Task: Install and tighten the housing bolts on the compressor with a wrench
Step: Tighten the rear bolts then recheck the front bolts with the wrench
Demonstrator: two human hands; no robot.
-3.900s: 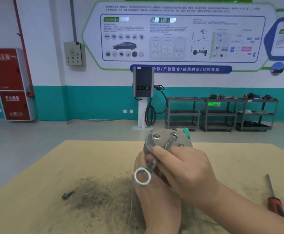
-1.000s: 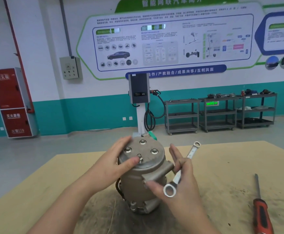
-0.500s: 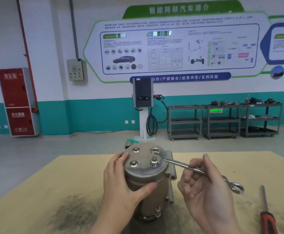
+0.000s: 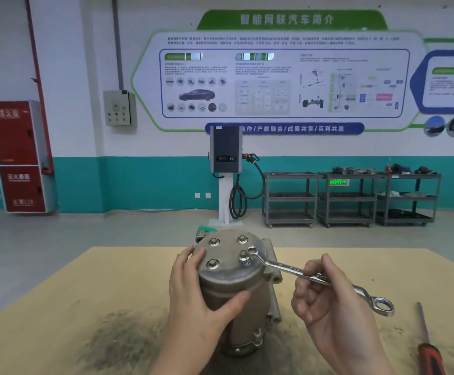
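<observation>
Left hand (image 4: 201, 299): I grip upright grey metal compressor (image 4: 236, 288) | Right hand (image 4: 325, 301): I pinch silver ring wrench (image 4: 296, 272), end beside bolt (image 4: 244, 257).

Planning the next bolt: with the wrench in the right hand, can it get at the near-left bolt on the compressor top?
Probably yes. The near-left bolt sits exposed on the compressor top; the left hand grips the side, its fingers beside the bolt, not over it. The right hand holds the wrench close by.

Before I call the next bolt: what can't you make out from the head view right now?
- Compressor left side and base: covered by the left hand.
- Wrench end at the near-right bolt: too small to tell whether it is seated.
- Bolt tightness: not visible.
- Screwdriver handle: cut off by the bottom edge.
</observation>
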